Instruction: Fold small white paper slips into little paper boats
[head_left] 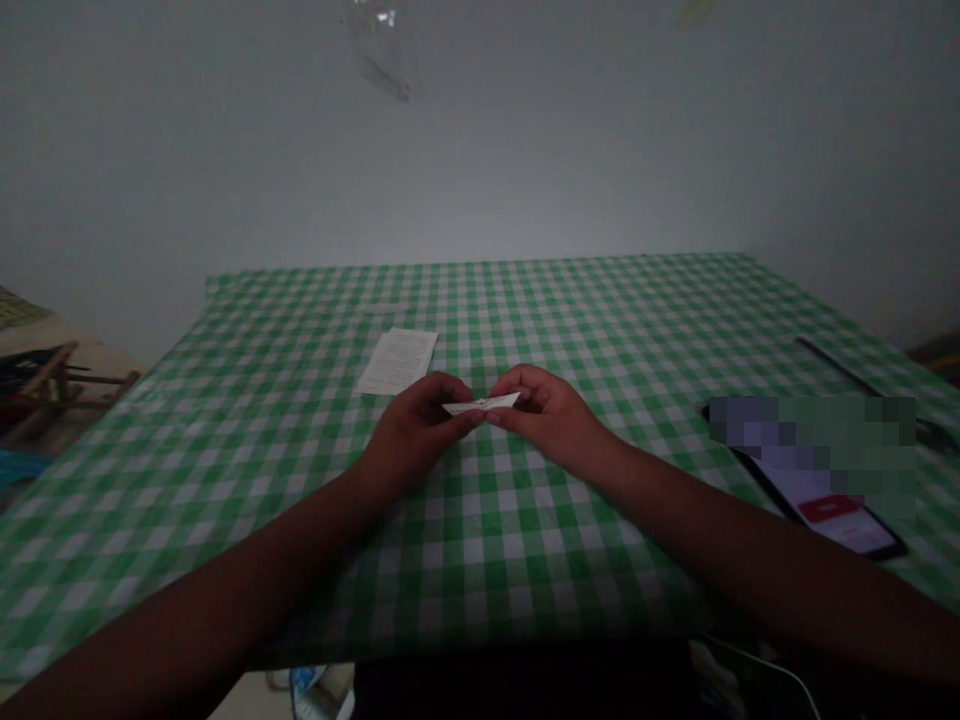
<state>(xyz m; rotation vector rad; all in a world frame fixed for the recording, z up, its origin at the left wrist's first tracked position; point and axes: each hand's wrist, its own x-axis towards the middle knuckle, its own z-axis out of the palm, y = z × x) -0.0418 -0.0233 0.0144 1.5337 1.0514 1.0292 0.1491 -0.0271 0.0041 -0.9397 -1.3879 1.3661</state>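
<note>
Between my two hands is a small folded piece of white paper [481, 404], long and narrow with slanted, pointed ends. My left hand [420, 420] pinches its left half, thumb in front and fingers behind. On the other half, my right hand [547, 410] has a similar pinch. The fingertips of both hands nearly meet at the middle of the paper. Just beyond my left hand, a stack of printed paper sheets [399, 361] lies flat on the table. The far side of the folded paper is hidden from me.
A green-and-white checked cloth [525, 300] covers the table. At the right lies a phone [847, 515] with its screen lit, partly blurred out. Behind it is a thin dark rod or cable [840, 366]. A pale strip [386, 308] lies beyond the sheets. The wall stands behind.
</note>
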